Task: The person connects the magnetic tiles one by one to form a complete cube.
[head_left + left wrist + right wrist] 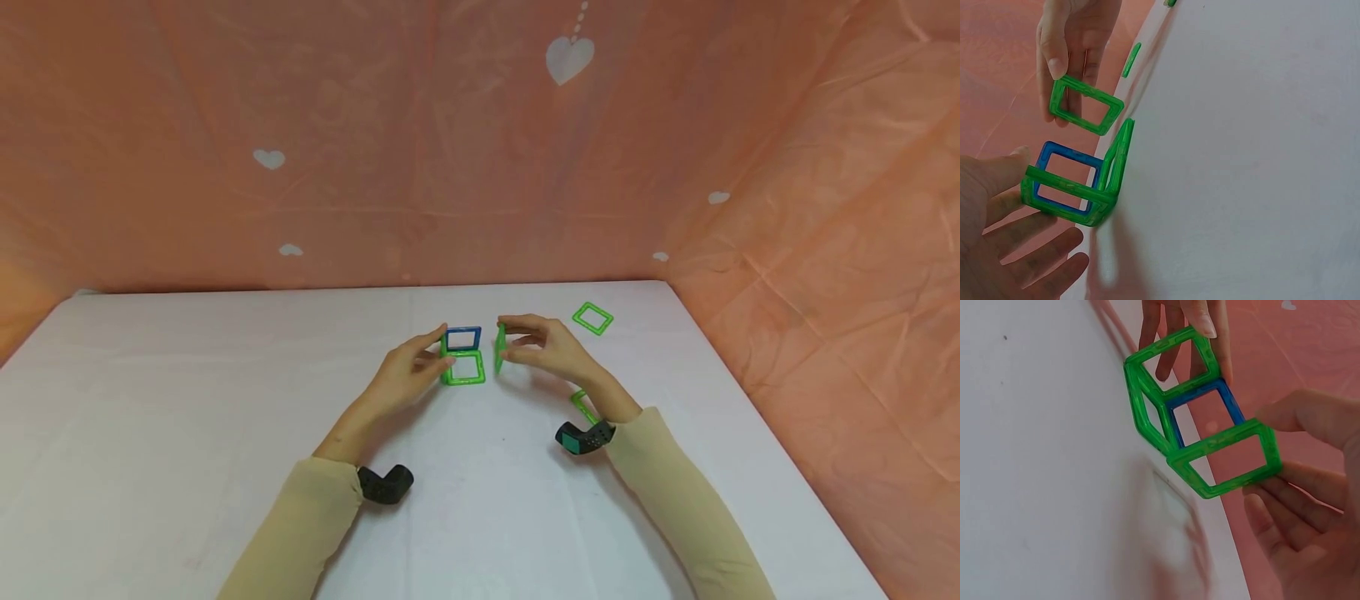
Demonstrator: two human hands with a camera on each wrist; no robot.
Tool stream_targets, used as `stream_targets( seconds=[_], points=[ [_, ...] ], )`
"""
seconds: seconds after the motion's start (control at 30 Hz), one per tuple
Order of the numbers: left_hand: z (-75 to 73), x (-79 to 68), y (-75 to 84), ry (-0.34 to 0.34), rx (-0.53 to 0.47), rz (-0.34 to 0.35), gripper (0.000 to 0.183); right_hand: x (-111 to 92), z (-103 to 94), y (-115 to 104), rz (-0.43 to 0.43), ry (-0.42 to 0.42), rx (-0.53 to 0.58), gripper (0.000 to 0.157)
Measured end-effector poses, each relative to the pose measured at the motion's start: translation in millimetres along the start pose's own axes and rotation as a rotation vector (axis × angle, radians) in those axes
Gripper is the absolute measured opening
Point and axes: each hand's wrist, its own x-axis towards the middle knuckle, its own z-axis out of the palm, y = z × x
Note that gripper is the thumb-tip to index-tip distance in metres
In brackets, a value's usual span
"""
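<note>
My left hand (401, 375) pinches a green square magnetic tile (1072, 184) that stands upright, thumb on one edge and fingers on the other. Joined to it are a blue square tile (463, 330), upright at the back, and a second green tile (467, 382) lying flat on the table. Just to the right, my right hand (551, 346) holds another green tile (500, 350) on edge between thumb and fingers. In the head view a narrow gap separates this tile from the joined ones. All the tiles are hollow frames.
One loose green tile (600, 310) lies at the back right of the white table (187, 433). Another green tile (582, 408) is partly hidden beneath my right wrist. Orange cloth (412, 167) with white hearts hangs behind and at the right side.
</note>
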Motion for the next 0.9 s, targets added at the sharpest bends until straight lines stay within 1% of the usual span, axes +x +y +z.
stream_targets(
  seconds=[0.23,0.63,0.9],
  points=[
    [-0.4,0.4,0.2,-0.002,0.000,-0.001,0.058,1.3,3.8,0.0,-0.001,-0.026,0.038,0.055],
    [-0.6,-1.2,1.4,0.007,0.001,0.029,0.057,2.3,6.8,1.9,-0.001,-0.048,0.054,0.055],
    [-0.6,-1.3,0.9,0.000,0.000,0.022,0.057,2.7,9.2,0.4,-0.008,-0.071,0.048,0.055]
  ],
)
